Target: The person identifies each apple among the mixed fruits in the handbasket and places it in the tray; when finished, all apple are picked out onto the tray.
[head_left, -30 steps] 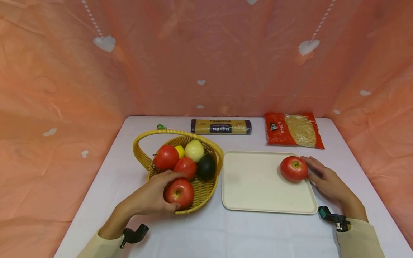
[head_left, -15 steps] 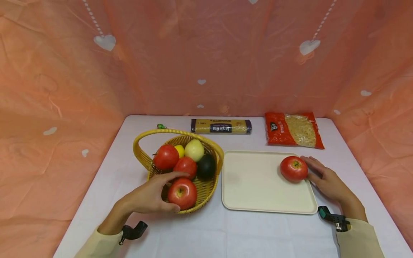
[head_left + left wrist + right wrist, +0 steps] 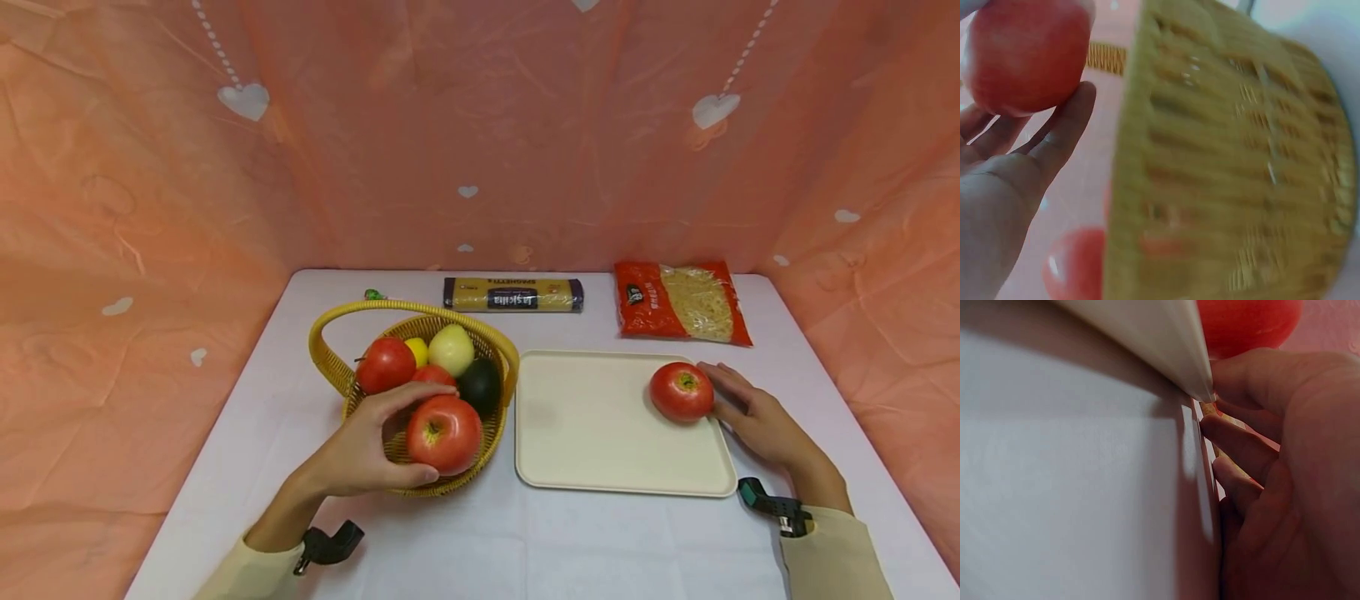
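Observation:
In the head view my left hand [image 3: 363, 446] grips a red apple [image 3: 444, 435] between thumb and fingers, just above the near part of a yellow wicker basket [image 3: 322, 354]. The left wrist view shows this apple [image 3: 1029, 59] clear of the basket's wall [image 3: 1235, 156]. A second apple [image 3: 681, 392] sits on the right side of a cream tray [image 3: 600, 442]. Beside it, my right hand [image 3: 768, 425] rests at the tray's right edge, fingers extended. Up close, the thumb [image 3: 1250, 378] lies at the tray's corner, near that apple.
Inside the basket lie two more red fruits, one [image 3: 386, 365] with a stem, plus a yellow fruit [image 3: 417, 352], a pale round fruit [image 3: 452, 350] and a dark avocado-like fruit [image 3: 480, 385]. Behind are a spaghetti pack [image 3: 513, 295] and a red pasta bag [image 3: 684, 302].
My left hand has raised the apple from the basket's near side and shifted it up and to the right. The right hand, the tray and the apple on it stay put.

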`<state>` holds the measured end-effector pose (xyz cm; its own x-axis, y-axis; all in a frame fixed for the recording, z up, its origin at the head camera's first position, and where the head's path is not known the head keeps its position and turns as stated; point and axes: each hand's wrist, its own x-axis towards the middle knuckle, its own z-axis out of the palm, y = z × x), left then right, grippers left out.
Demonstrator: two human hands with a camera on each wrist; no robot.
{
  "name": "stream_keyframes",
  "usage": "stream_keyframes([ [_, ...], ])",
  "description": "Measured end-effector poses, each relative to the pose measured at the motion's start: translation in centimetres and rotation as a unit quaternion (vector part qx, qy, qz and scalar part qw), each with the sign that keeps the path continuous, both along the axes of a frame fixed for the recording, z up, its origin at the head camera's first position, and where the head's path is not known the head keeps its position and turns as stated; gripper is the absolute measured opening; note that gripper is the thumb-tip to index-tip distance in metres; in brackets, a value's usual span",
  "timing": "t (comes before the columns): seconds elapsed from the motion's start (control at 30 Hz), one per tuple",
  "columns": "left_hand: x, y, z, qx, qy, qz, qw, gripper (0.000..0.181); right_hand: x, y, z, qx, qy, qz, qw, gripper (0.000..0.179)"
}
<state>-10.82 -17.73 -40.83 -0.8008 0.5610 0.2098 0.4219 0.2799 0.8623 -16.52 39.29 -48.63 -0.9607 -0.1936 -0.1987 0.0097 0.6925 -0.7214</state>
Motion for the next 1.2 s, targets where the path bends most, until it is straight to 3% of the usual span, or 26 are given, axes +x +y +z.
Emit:
stream_keyframes([
  [0.33,-0.3,4.9,1.9,0.017,0.011,-0.049,0.9986,0.080,0.0,0.0,-0.2,-0.003,0.001,-0.001,1.0000,0.069],
  [0.57,-0.9,8.7,2.0,0.008,0.062,-0.086,0.9944,0.081,0.0,-0.1,-0.3,-0.008,0.000,-0.002,1.0000,0.069],
  [0.7,-1.5,11.4,1.6,0.021,0.060,-0.099,0.9930,0.082,0.0,0.0,-0.2,-0.005,0.001,-0.002,1.0000,0.069],
  [0.8,-1.9,13.5,0.9,0.025,0.041,-0.109,0.9929,0.085,0.0,0.0,-0.1,-0.003,0.002,-0.002,1.0000,0.069],
  [0.9,-2.1,15.6,0.3,0.010,0.032,-0.115,0.9927,0.085,0.0,0.0,-0.1,-0.002,0.001,-0.003,1.0000,0.069],
  [1.2,-2.3,21.1,-1.5,-0.060,0.078,-0.102,0.9899,0.081,0.0,0.1,-0.2,-0.004,0.019,0.004,0.9998,0.066],
])
